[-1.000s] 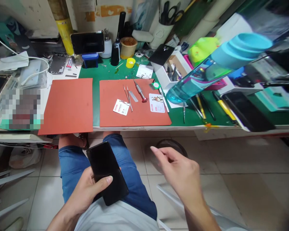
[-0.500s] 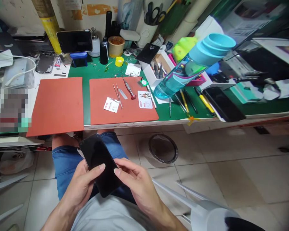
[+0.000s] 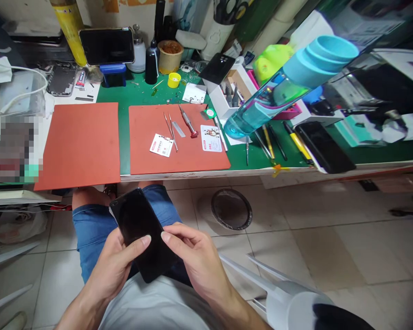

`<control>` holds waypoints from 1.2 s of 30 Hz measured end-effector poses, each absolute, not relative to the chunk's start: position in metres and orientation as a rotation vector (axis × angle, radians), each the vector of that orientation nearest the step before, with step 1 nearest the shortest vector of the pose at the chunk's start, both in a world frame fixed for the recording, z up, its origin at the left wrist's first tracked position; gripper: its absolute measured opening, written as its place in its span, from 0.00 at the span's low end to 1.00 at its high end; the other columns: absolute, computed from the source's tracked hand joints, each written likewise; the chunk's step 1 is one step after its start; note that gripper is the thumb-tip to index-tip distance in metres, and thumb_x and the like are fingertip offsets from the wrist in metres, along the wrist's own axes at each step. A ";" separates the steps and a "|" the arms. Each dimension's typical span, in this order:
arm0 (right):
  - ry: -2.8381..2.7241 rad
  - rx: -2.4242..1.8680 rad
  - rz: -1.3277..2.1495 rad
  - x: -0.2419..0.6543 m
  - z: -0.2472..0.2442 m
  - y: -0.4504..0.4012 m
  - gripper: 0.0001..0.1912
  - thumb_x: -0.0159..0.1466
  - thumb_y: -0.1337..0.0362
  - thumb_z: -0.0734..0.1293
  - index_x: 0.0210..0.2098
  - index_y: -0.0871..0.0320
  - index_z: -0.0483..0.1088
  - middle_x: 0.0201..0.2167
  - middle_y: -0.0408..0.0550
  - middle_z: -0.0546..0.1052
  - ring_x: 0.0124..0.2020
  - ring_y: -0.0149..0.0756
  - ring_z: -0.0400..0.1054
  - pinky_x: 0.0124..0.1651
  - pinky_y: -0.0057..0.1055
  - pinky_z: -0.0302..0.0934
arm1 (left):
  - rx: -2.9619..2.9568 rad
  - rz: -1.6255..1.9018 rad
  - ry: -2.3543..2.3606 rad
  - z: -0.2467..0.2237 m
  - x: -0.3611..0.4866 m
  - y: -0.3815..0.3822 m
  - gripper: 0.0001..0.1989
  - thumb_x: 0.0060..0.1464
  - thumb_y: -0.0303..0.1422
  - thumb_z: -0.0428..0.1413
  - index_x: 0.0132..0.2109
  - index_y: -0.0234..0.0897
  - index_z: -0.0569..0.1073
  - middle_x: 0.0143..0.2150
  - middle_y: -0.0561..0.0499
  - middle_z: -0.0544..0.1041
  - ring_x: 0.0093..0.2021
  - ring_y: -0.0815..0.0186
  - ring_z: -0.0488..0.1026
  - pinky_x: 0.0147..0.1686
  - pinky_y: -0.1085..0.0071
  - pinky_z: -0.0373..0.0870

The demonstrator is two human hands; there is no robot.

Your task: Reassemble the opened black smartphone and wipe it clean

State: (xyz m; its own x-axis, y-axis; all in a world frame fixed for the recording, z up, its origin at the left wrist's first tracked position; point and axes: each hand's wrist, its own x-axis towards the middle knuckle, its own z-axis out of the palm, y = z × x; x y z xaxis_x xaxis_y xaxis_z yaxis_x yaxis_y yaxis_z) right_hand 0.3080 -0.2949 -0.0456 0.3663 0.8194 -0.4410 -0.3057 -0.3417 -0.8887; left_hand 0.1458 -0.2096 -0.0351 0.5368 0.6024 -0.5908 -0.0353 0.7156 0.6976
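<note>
Over my lap is a black smartphone [image 3: 138,220], tilted, its dark glossy face toward me. My left hand [image 3: 115,263] is closed around its left edge, thumb lying across the face. On the opposite edge, the thumb and index finger of my right hand [image 3: 196,256] pinch the side; its other fingers are curled behind and partly hidden. Beyond the phone, on the bench, a red mat [image 3: 179,162] carries tweezers [image 3: 171,133], a screwdriver [image 3: 188,121] and two printed cards, one white card [image 3: 161,145] nearer the left.
A second red mat [image 3: 82,146] lies left on the green bench [image 3: 124,137]. To the right, a blue water bottle [image 3: 271,96] leans beside a white tool box [image 3: 223,103]; another phone [image 3: 325,146] rests near the edge. A waste bin [image 3: 231,209] stands on the floor.
The camera view has shifted slightly, so the bench appears a little higher. Both hands keep their hold on the phone, with the right thumb and index finger slightly closer together.
</note>
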 end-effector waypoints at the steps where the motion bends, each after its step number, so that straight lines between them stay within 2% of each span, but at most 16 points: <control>1: -0.483 -1.504 1.252 0.308 -0.045 -0.295 0.11 0.64 0.52 0.77 0.35 0.53 0.86 0.28 0.43 0.75 0.33 0.36 0.64 0.38 0.33 0.60 | 0.688 0.414 0.931 -0.035 0.146 -0.210 0.17 0.57 0.39 0.71 0.50 0.37 0.83 0.49 0.43 0.85 0.52 0.52 0.82 0.54 0.60 0.77; 6: -0.459 -1.484 1.272 0.308 -0.044 -0.292 0.13 0.65 0.52 0.76 0.30 0.54 0.84 0.28 0.43 0.75 0.32 0.35 0.63 0.37 0.32 0.58 | 0.690 0.411 0.930 -0.036 0.146 -0.210 0.16 0.57 0.39 0.71 0.49 0.37 0.83 0.50 0.43 0.86 0.53 0.51 0.82 0.55 0.60 0.77; 11: -0.385 -1.478 1.285 0.308 -0.041 -0.286 0.23 0.64 0.49 0.77 0.21 0.57 0.74 0.20 0.38 0.63 0.27 0.30 0.53 0.31 0.30 0.51 | 0.681 0.393 0.923 -0.035 0.147 -0.212 0.18 0.57 0.39 0.71 0.51 0.37 0.83 0.52 0.42 0.86 0.54 0.49 0.82 0.55 0.58 0.77; 13: -0.371 -1.449 1.303 0.310 -0.040 -0.285 0.26 0.66 0.48 0.75 0.20 0.58 0.73 0.20 0.38 0.63 0.26 0.30 0.53 0.31 0.30 0.51 | 0.674 0.390 0.926 -0.034 0.149 -0.212 0.18 0.56 0.38 0.72 0.51 0.36 0.83 0.51 0.41 0.86 0.54 0.48 0.82 0.56 0.58 0.77; 15: -0.320 -1.393 1.316 0.312 -0.039 -0.287 0.24 0.68 0.47 0.73 0.24 0.58 0.78 0.21 0.41 0.68 0.27 0.30 0.58 0.33 0.30 0.55 | 0.646 0.414 0.937 -0.034 0.151 -0.212 0.18 0.56 0.37 0.72 0.51 0.35 0.83 0.51 0.41 0.86 0.54 0.48 0.83 0.57 0.57 0.77; 18: -0.221 -1.320 1.291 0.311 -0.042 -0.299 0.18 0.67 0.48 0.74 0.37 0.57 0.85 0.28 0.46 0.78 0.31 0.33 0.67 0.39 0.32 0.63 | 0.595 0.512 0.984 -0.034 0.154 -0.210 0.19 0.57 0.36 0.72 0.53 0.34 0.83 0.51 0.41 0.86 0.53 0.49 0.83 0.57 0.56 0.78; 22: -0.169 -1.316 1.293 0.299 -0.053 -0.317 0.17 0.62 0.52 0.79 0.47 0.52 0.86 0.34 0.46 0.82 0.36 0.36 0.74 0.46 0.35 0.68 | 0.572 0.629 1.058 -0.036 0.156 -0.209 0.22 0.56 0.35 0.72 0.57 0.35 0.81 0.51 0.42 0.85 0.52 0.52 0.83 0.54 0.59 0.79; 26: -0.145 -1.362 1.242 0.287 -0.060 -0.320 0.16 0.62 0.53 0.79 0.47 0.50 0.86 0.30 0.44 0.81 0.34 0.36 0.74 0.45 0.35 0.68 | 0.569 0.670 1.082 -0.037 0.156 -0.210 0.24 0.56 0.33 0.72 0.59 0.37 0.80 0.50 0.43 0.85 0.52 0.53 0.82 0.51 0.62 0.80; 32: -0.221 -1.350 1.202 0.289 -0.058 -0.316 0.10 0.66 0.56 0.76 0.45 0.48 0.87 0.30 0.42 0.78 0.33 0.32 0.72 0.41 0.32 0.66 | 0.585 0.672 1.072 -0.036 0.155 -0.213 0.18 0.57 0.32 0.71 0.53 0.36 0.82 0.47 0.45 0.85 0.51 0.55 0.82 0.50 0.64 0.81; 36: -0.231 -1.333 1.197 0.290 -0.061 -0.317 0.09 0.67 0.57 0.76 0.46 0.48 0.87 0.30 0.41 0.79 0.32 0.31 0.72 0.41 0.32 0.65 | 0.584 0.677 1.079 -0.035 0.156 -0.215 0.16 0.58 0.33 0.71 0.52 0.35 0.82 0.46 0.45 0.85 0.50 0.56 0.82 0.49 0.64 0.81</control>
